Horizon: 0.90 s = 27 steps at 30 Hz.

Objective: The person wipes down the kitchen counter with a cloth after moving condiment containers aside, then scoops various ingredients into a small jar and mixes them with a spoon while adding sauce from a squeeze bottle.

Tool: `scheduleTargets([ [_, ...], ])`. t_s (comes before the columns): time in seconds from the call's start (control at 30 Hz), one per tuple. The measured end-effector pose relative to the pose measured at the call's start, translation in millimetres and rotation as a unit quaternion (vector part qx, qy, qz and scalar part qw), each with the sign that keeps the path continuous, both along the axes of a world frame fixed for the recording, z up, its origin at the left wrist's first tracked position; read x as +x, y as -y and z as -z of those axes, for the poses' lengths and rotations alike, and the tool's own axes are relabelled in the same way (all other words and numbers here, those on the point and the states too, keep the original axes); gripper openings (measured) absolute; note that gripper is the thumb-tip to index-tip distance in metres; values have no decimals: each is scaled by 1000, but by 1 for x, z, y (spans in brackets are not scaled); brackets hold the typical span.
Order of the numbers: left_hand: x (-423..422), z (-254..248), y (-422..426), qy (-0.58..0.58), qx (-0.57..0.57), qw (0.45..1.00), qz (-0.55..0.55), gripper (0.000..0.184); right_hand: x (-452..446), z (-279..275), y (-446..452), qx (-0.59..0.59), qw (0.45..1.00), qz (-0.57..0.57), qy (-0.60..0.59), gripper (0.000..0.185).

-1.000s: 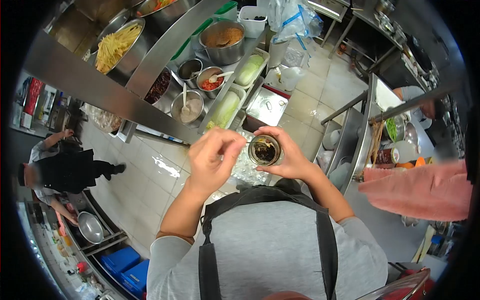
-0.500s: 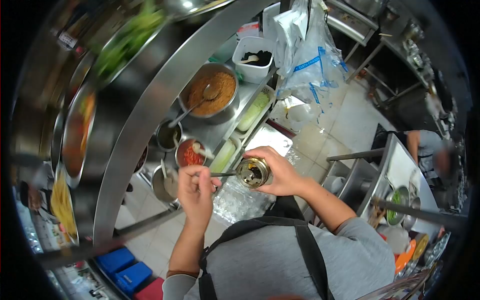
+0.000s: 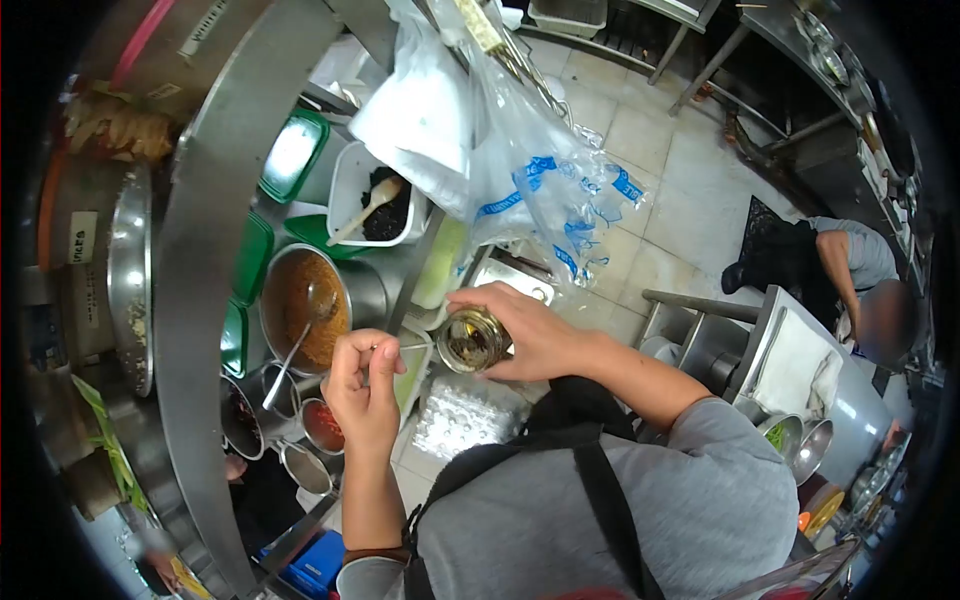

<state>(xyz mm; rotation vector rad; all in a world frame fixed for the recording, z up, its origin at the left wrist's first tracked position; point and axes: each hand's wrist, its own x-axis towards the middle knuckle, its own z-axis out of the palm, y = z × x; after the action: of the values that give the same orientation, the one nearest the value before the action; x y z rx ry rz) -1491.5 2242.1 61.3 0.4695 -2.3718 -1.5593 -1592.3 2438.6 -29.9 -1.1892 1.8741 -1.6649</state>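
Observation:
My right hand (image 3: 525, 332) is wrapped round a small glass jar (image 3: 473, 340). Its open mouth faces me, and dark bits with a yellowish glint show inside. To the left of the jar, apart from it, my left hand (image 3: 362, 385) is closed in a pinch, thumb against curled fingers. A tiny dark spot shows at those fingertips, but what they hold, if anything, is too small to name. Just beyond my left hand stands a deep metal pot (image 3: 365, 295) of orange-brown food, with a metal ladle (image 3: 290, 362) resting in it.
Beyond the pot is a white tub (image 3: 345, 190) of dark food with a pale spoon. Clear plastic bags (image 3: 520, 190) hang ahead. Small metal pots (image 3: 305, 468) stand at left, beside a steel shelf edge (image 3: 205, 250). Another person (image 3: 860, 260) bends down at right, near a steel counter (image 3: 850, 400).
The view has shifted. The metal handle that ran from my left hand into the jar no longer shows. My left hand and the jar are farther apart, and the jar has moved slightly left in view.

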Motion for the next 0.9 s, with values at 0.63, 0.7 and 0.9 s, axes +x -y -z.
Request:
scheduleTargets([
  [0.63,-102,-3,67,68,-575,805,128,31,30,2,-65,-28,999,37,25,108],
  [0.7,-110,-1,73,106,-571,804,129,28,27,2,-64,-22,999,41,16,107],
  [0.9,-128,-1,84,10,-561,818,125,18,22,-2,-50,14,999,41,11,95],
])
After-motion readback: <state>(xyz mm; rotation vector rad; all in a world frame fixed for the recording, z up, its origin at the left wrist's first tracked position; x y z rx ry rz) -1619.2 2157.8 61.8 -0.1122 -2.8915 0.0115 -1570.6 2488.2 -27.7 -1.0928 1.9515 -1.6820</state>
